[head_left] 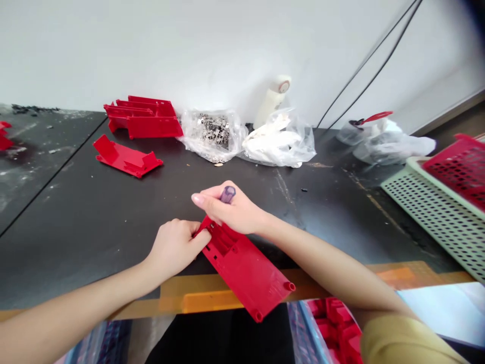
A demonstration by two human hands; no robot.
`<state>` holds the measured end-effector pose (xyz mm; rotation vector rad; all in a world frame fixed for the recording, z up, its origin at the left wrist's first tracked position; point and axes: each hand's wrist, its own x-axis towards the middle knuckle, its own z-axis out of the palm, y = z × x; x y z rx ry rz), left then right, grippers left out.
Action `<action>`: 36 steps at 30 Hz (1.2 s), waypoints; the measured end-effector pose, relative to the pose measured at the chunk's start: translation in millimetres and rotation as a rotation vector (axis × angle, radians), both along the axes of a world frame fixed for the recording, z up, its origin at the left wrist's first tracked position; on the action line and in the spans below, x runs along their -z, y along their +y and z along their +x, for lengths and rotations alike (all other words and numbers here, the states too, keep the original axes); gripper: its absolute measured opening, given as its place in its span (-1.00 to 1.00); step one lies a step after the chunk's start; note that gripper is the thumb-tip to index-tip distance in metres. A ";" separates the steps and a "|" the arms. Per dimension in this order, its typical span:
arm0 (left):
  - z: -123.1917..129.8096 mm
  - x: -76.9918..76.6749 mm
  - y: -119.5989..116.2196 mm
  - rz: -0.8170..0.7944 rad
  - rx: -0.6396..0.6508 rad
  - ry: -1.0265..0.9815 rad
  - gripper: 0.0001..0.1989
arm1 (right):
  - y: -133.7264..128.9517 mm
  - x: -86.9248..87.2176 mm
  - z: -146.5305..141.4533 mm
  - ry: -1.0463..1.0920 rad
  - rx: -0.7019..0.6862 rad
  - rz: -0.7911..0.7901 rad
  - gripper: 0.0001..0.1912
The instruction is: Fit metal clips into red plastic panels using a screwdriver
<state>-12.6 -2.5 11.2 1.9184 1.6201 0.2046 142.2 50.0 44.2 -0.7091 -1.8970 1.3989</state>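
Head view, left hand (175, 250), right hand (231, 207) on red housing (244, 270) overhanging bench (91, 242)

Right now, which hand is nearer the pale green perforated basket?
Right hand: atop the red plastic part, nearer the basket. Left hand: on that part's other side, farther away.

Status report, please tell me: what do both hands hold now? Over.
Left hand gripping one end of red plastic part. Right hand over same end. Other end above amber tape. Nothing blocking.
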 end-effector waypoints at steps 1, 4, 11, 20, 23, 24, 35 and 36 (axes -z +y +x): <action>0.2 -0.8 -0.1 0.000 0.005 0.004 -0.61 | 2.4 -1.3 1.4 0.049 0.038 -0.043 -0.45; 0.8 -3.0 -1.1 0.001 0.029 0.011 -0.60 | 7.0 -10.2 8.2 0.210 0.131 -0.177 -0.40; 1.4 -6.2 -4.1 0.011 0.074 0.036 -0.74 | -5.5 -20.7 14.7 0.068 0.241 -0.287 -0.46; -1.2 -0.2 -2.2 -0.022 0.080 0.021 -0.62 | -14.4 1.3 6.0 -0.031 0.288 -0.142 -0.44; -1.0 -1.0 -2.7 -0.016 0.083 0.018 -0.62 | -15.6 1.2 4.4 -0.034 0.284 -0.161 -0.45; -0.8 -1.4 -2.7 -0.013 0.084 0.017 -0.63 | -16.7 1.0 3.7 -0.036 0.286 -0.165 -0.45; -1.0 1.2 -3.3 0.040 0.061 -0.008 -0.63 | -30.3 -4.3 1.6 -0.126 0.296 0.136 -0.46; -0.9 1.2 -3.2 0.041 0.059 -0.011 -0.63 | -29.8 -5.7 2.3 -0.107 0.307 0.099 -0.46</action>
